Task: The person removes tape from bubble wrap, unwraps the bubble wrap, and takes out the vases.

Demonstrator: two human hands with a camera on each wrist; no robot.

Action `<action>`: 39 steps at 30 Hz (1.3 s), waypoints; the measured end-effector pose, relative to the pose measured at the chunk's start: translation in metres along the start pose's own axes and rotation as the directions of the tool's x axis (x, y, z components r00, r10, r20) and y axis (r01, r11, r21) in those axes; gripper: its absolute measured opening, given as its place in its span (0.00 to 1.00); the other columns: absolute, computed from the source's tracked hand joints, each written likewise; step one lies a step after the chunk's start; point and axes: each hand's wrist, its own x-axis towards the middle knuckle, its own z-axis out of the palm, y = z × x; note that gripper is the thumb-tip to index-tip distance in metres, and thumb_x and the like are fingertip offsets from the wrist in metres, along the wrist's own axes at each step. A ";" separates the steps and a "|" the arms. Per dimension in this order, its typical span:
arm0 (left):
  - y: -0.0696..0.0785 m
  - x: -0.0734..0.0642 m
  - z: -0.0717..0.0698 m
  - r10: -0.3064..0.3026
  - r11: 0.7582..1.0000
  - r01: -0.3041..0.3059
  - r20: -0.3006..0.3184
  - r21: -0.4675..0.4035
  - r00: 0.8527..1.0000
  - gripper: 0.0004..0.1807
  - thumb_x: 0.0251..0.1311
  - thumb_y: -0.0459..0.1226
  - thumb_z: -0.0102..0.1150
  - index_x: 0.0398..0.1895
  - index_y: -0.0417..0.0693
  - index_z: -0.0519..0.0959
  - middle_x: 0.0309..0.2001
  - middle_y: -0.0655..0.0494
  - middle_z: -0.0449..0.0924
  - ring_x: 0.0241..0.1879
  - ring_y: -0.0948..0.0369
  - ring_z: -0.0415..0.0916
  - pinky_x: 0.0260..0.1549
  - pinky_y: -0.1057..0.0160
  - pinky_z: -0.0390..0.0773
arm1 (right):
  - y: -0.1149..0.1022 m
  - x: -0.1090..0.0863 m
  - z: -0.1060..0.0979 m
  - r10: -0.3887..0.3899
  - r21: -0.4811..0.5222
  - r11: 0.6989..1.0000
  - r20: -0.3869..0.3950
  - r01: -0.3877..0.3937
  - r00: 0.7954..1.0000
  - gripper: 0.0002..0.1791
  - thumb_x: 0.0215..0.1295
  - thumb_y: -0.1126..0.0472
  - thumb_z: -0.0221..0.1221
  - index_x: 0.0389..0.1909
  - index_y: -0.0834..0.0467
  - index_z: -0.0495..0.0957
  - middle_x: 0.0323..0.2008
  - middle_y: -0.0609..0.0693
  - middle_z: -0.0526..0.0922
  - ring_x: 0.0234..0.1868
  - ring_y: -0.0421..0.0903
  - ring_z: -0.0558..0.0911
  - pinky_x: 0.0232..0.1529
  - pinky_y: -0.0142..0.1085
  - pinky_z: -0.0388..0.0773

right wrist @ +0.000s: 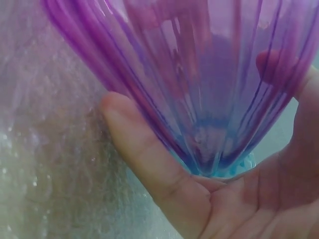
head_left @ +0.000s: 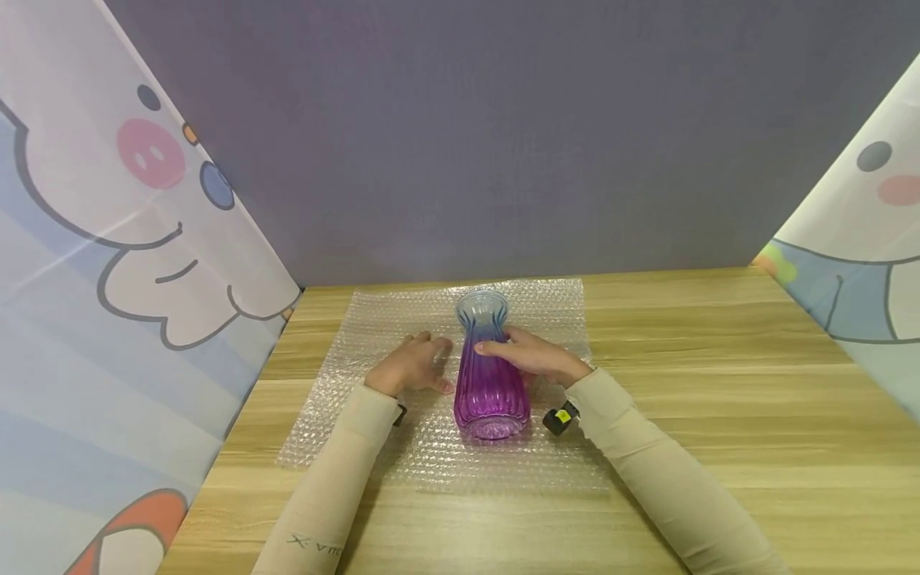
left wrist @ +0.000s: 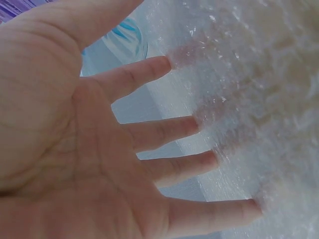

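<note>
Left hand (head_left: 414, 366) had fingers spread, gripping nothing, tips against bubble wrap (head_left: 431, 451). Ribbed glass vase (head_left: 492, 387) lay over wrap, long axis front-to-back, mouth away from person. Right hand (head_left: 535, 356) clasped vase's side. Wood-grain table (head_left: 719, 375) extended rightward.

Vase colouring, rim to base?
The vase shades from pale blue to purple; best seen in the head view.

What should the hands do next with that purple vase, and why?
Perhaps the left hand should gather the bubble wrap beside the vase: it is empty and close to the wrap, while the right hand grips the vase.
</note>
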 end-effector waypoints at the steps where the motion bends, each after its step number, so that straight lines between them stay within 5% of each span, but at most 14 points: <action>1: 0.000 0.000 0.000 0.000 1.000 0.000 0.000 0.001 1.000 0.47 0.48 0.49 0.78 0.74 0.53 0.68 0.76 0.35 0.60 0.74 0.28 0.55 0.69 0.28 0.63 | 0.000 0.000 0.000 -0.001 0.000 1.000 -0.002 0.001 1.000 0.43 0.73 0.41 0.56 0.77 0.62 0.57 0.70 0.65 0.73 0.68 0.64 0.76 0.65 0.56 0.77; 14: 0.000 0.000 0.000 0.002 1.000 -0.002 -0.005 0.000 1.000 0.47 0.48 0.49 0.78 0.74 0.52 0.69 0.75 0.35 0.62 0.74 0.28 0.55 0.70 0.29 0.61 | -0.001 0.000 -0.005 0.037 0.070 0.997 -0.002 -0.037 0.999 0.43 0.72 0.41 0.56 0.76 0.63 0.56 0.62 0.69 0.79 0.56 0.61 0.85 0.50 0.53 0.87; 39: 0.000 -0.001 0.000 -0.006 1.000 0.006 0.004 -0.018 1.000 0.48 0.49 0.50 0.77 0.75 0.53 0.67 0.77 0.35 0.58 0.75 0.29 0.53 0.71 0.28 0.60 | -0.015 -0.011 -0.025 -0.006 0.126 0.992 -0.041 0.012 0.999 0.32 0.73 0.45 0.53 0.66 0.66 0.66 0.47 0.60 0.87 0.42 0.51 0.89 0.46 0.53 0.88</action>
